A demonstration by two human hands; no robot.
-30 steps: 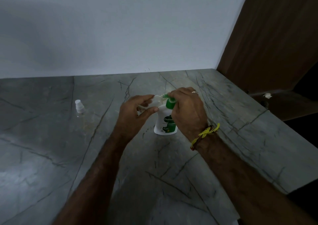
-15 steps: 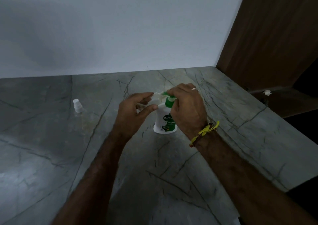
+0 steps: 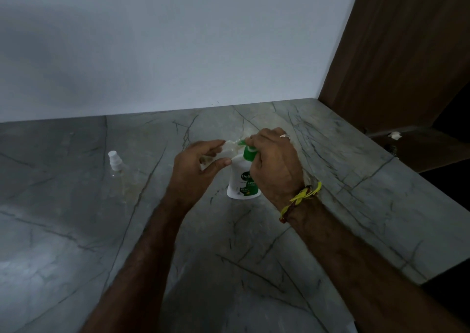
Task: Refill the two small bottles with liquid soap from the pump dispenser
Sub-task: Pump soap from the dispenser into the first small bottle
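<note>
pump dispenser (image 3: pixel 243 180) label "Dett…" | left hand (image 3: pixel 197 166) pinches small bottle (image 3: pixel 227 147) | right hand (image 3: pixel 276 164) grips pump

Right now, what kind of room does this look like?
Probably a home kitchen or washroom counter, though I can't tell which. A grey marble-look counter meets a plain white wall, a wooden panel stands at the right, and a soap dispenser stands on the counter.
</note>
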